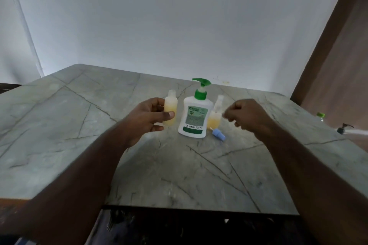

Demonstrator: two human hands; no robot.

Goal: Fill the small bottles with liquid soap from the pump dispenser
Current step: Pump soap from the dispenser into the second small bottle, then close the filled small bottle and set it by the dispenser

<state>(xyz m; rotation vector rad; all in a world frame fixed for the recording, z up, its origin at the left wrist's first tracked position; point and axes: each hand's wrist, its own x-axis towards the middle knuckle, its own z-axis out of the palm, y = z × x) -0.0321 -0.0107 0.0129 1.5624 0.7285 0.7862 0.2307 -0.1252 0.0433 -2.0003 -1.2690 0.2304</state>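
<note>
Grey marble-pattern table fills most of the view, dark veins across it, pale wall behind, brown panel at 3 o'clock.

White pump dispenser stands upright near table centre, green pump head and collar, green-and-white label facing the camera.

Left hand sits at 9 o'clock of the dispenser. Thumb across the front, fingers wrapped behind: it grips a small bottle upright, just beside the dispenser. That bottle is translucent, neck uncapped, yellow liquid filling about its lower half.

Right hand hovers at 3 o'clock of the dispenser, off the table, fingers curled in tight. Motion blur at the fingertips; cannot tell if they pinch anything.

Second small bottle stands on the table at 3 o'clock of the dispenser, partly behind it, yellow liquid in the lower part. A clear, blurred shape rises above it; cannot tell what that is.

Blue cap lies on its side on the table at 5 o'clock of the dispenser, just in front of the second bottle.

Far edge at 3 o'clock: a green-capped bottle and a dark pump top, both off the table, partly cut off.
</note>
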